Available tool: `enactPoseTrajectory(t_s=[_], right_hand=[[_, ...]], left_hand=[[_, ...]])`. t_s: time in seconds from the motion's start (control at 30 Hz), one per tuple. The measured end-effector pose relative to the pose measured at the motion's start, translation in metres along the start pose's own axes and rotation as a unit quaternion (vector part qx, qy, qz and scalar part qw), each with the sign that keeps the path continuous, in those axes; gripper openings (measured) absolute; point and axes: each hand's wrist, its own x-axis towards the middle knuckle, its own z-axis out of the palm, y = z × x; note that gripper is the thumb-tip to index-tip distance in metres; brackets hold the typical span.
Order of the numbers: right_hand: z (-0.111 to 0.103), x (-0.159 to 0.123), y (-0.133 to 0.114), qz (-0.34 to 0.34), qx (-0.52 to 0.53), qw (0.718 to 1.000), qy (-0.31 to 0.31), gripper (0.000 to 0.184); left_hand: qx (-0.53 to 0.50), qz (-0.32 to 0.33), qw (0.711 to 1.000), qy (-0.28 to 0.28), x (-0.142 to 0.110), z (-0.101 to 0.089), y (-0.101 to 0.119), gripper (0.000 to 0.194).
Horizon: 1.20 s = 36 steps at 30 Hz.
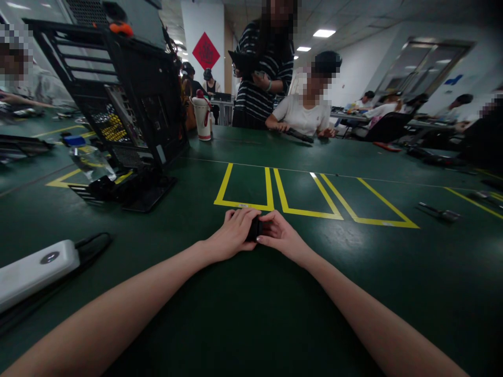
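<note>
Both hands meet at a small black object (254,230), just in front of the yellow tape outlines on the green table (251,314). My left hand (234,233) is wrapped over its left side and top, covering most of it. On the other side, my right hand (282,235) has its thumb and fingers curled against the object's right edge. So much of it is hidden that its kind cannot be made out. It appears to be at or just above the table surface.
A black computer case (145,99) stands at the left, with a clear plastic bottle (92,162) beside it. A white power strip (39,272) lies near left. A cup (203,120) stands behind the case. A metal tool (438,212) lies at right; a seated person (301,112) is opposite.
</note>
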Motion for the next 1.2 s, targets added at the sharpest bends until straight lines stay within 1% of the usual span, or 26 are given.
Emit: enactPoseTrajectory(t_s=[0.17, 0.23, 0.37, 0.5, 0.67, 0.77, 0.9, 1.1, 1.2], right_hand=[[0.0021, 0.0009, 0.0000, -0.009, -0.001, 1.000, 0.027, 0.022], [0.0027, 0.0018, 0.0008, -0.009, -0.007, 0.999, 0.036, 0.020], [0.0024, 0.0032, -0.0001, 0.007, -0.025, 0.999, 0.047, 0.025], [0.0000, 0.0036, -0.0010, 0.031, -0.031, 0.998, 0.034, 0.029], [-0.0009, 0.0013, 0.0024, -0.008, 0.007, 1.000, 0.004, 0.037], [0.0012, 0.0000, 0.0020, -0.010, 0.001, 1.000, 0.009, 0.033], [0.0046, 0.0004, 0.0003, -0.011, -0.009, 0.999, 0.043, 0.022], [0.0044, 0.0025, -0.0011, -0.001, -0.035, 0.998, 0.050, 0.029], [0.0026, 0.0026, -0.0008, 0.009, -0.028, 0.999, 0.036, 0.030]], left_hand=[[0.009, 0.000, 1.000, 0.012, 0.0001, 0.0025, -0.0008, 0.060], [0.008, 0.002, 1.000, 0.013, 0.0004, 0.0028, -0.0010, 0.060], [-0.001, 0.004, 1.000, 0.011, 0.0003, 0.0014, -0.0010, 0.060], [-0.001, 0.001, 1.000, 0.009, 0.0000, 0.0000, -0.0002, 0.060], [-0.009, -0.005, 1.000, -0.004, 0.0003, -0.0023, 0.0013, 0.061], [-0.012, -0.008, 1.000, -0.006, 0.0005, -0.0026, 0.0013, 0.061], [-0.002, -0.008, 1.000, 0.001, 0.0009, -0.0005, 0.0003, 0.060], [0.000, -0.004, 1.000, 0.008, 0.0012, 0.0006, 0.0008, 0.059], [-0.002, -0.003, 1.000, 0.008, 0.0009, -0.0005, 0.0014, 0.059]])
